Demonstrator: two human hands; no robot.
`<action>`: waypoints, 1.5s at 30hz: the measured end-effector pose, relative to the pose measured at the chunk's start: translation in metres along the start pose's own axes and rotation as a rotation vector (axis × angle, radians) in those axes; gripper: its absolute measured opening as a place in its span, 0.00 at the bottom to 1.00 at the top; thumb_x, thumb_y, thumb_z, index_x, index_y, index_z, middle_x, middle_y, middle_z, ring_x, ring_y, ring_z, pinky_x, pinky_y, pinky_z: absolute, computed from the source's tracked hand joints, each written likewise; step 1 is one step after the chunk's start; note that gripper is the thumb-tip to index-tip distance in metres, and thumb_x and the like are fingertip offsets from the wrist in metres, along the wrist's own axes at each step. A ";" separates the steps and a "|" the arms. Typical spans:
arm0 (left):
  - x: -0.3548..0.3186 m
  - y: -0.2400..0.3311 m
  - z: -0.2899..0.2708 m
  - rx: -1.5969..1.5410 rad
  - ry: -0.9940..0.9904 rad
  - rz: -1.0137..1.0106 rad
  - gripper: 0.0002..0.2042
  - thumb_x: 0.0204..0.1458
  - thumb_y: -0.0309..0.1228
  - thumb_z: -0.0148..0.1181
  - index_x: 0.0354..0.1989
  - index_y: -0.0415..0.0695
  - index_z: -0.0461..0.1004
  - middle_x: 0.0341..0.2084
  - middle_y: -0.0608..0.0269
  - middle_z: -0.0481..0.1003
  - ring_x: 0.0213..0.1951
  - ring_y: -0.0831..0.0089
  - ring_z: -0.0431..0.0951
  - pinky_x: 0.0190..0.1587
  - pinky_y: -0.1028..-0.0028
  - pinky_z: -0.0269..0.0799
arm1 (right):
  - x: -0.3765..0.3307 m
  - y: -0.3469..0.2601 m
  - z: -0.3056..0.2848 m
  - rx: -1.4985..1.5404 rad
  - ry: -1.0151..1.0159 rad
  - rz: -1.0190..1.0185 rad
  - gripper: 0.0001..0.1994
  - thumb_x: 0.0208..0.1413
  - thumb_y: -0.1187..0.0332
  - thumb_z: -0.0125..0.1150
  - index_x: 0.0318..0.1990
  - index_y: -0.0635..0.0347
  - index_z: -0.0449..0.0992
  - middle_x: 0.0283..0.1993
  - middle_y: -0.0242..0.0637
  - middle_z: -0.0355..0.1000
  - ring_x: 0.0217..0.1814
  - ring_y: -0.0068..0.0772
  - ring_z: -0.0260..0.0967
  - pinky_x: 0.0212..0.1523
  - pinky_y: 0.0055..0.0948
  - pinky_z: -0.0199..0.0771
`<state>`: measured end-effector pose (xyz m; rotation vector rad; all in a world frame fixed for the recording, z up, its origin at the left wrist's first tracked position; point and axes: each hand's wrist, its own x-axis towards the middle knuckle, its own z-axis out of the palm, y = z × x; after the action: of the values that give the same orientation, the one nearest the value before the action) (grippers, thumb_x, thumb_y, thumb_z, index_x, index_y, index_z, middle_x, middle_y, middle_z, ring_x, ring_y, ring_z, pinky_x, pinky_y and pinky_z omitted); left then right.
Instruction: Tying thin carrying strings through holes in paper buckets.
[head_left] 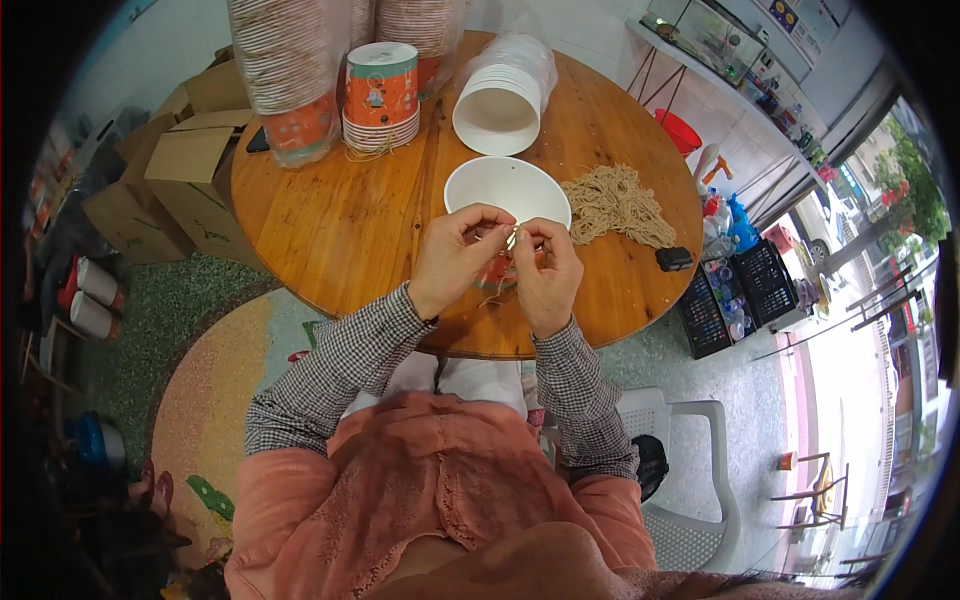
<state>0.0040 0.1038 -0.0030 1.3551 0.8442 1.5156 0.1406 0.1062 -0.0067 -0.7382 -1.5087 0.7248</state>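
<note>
Just in front of me at the table's near side stands a white-lined paper bucket (507,181), its orange printed outside partly hidden by my hands. My left hand (455,255) and my right hand (550,275) meet over its near rim, both with fingertips pinched together. Between them is a short piece of pale tan string, with loose ends hanging below. Whether the string passes through the bucket's wall is hidden by the fingers. To the right of the bucket lies a heap of tan string (622,207).
On the round wooden table (320,235) stand a stack of orange and green paper buckets (380,95), a bagged tall stack (290,85) and white buckets lying sideways (497,110). A small black object (674,259) sits near the right edge. Cardboard boxes (200,180) stand left; a plastic chair (690,480) is at right.
</note>
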 end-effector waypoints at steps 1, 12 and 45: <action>0.000 -0.001 0.000 -0.002 -0.006 -0.005 0.06 0.53 0.23 0.58 0.38 0.35 0.76 0.30 0.68 0.75 0.30 0.85 0.73 0.35 0.84 0.70 | 0.000 0.001 0.000 0.000 -0.001 0.000 0.04 0.57 0.79 0.54 0.39 0.66 0.70 0.30 0.30 0.69 0.30 0.15 0.65 0.28 0.14 0.67; 0.010 0.010 -0.017 0.026 -0.169 0.067 0.04 0.52 0.24 0.58 0.34 0.37 0.74 0.37 0.67 0.68 0.36 0.82 0.71 0.40 0.82 0.67 | 0.002 0.001 0.000 0.038 -0.037 0.070 0.03 0.58 0.77 0.53 0.38 0.66 0.71 0.32 0.29 0.69 0.33 0.14 0.65 0.33 0.15 0.67; 0.012 0.016 -0.012 -0.035 -0.280 -0.104 0.08 0.59 0.31 0.54 0.36 0.39 0.73 0.28 0.73 0.72 0.32 0.86 0.69 0.37 0.83 0.67 | -0.002 -0.003 -0.019 -0.041 -0.088 0.045 0.03 0.55 0.78 0.56 0.36 0.67 0.72 0.31 0.32 0.70 0.32 0.18 0.67 0.34 0.18 0.68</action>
<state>-0.0103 0.1098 0.0145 1.4349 0.6964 1.2206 0.1599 0.1029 -0.0049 -0.7821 -1.5948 0.7706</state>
